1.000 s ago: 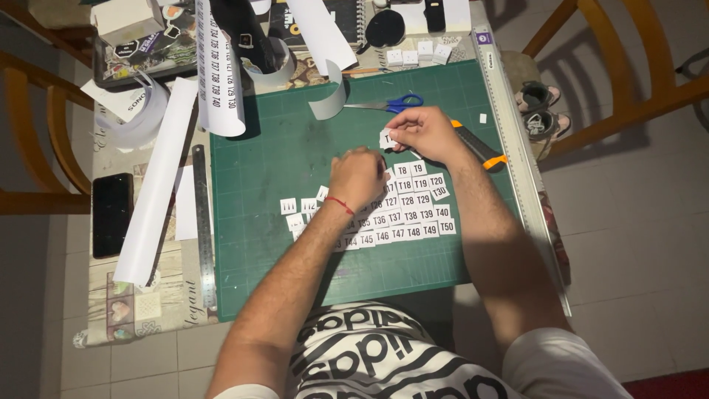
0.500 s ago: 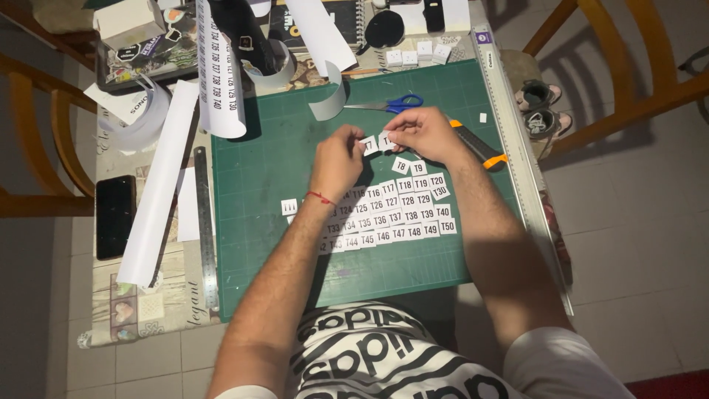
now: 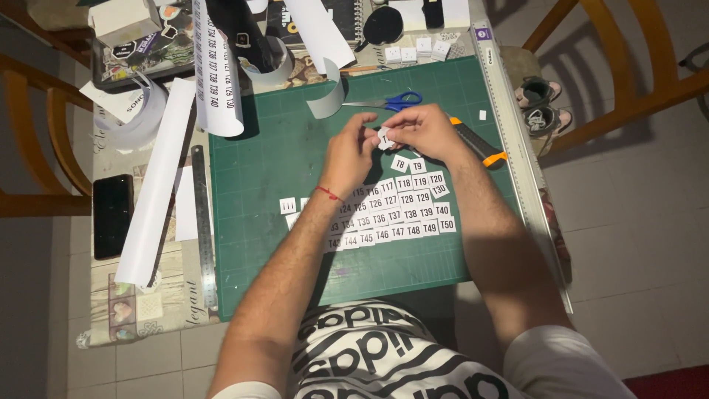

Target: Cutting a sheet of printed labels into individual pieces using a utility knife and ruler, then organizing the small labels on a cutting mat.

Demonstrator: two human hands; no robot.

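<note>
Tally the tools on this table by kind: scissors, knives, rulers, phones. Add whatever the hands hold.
Scissors: 1
Utility knife: 1
Rulers: 2, a steel ruler left of the mat and a long ruler along its right edge
Phone: 1
Paper tag, pinched between left hand and right hand: 1
Total: 6

Between our fingertips, the small paper tag [image 3: 385, 138] is mostly covered, so we cannot make out its face. Below the grip, our left forearm [image 3: 310, 236] hides part of the grid of tags [image 3: 402, 210]. Beyond the grip, the paper strips [image 3: 317, 29] run off the top edge.
</note>
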